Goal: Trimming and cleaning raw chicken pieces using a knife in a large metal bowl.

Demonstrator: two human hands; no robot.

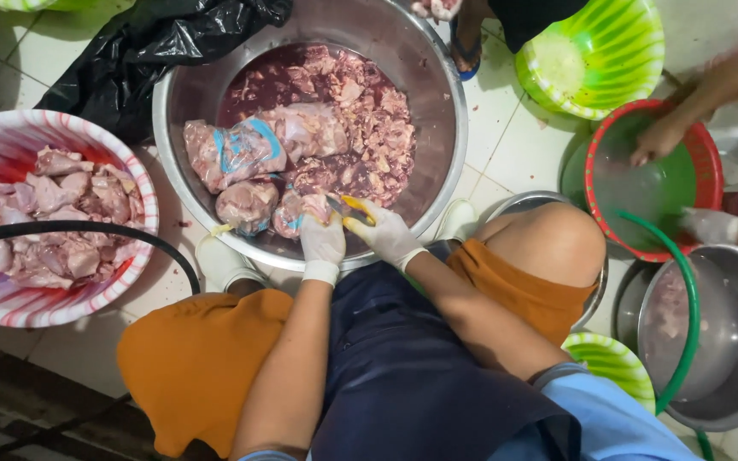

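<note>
Two gloved hands, left grip (pixel 322 241) pinching bagged meat (pixel 301 209), right grip (pixel 389 232) closed on yellow-handled knife (pixel 350 207), lying crosswise.

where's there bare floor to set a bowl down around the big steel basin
Bare tile lies right of the steel basin, bordered by the green bowl and red-rimmed bowl. A smaller patch sits below the pink bowl. It is crowded at the basin's near rim, where the left hand and right hand work.
</note>
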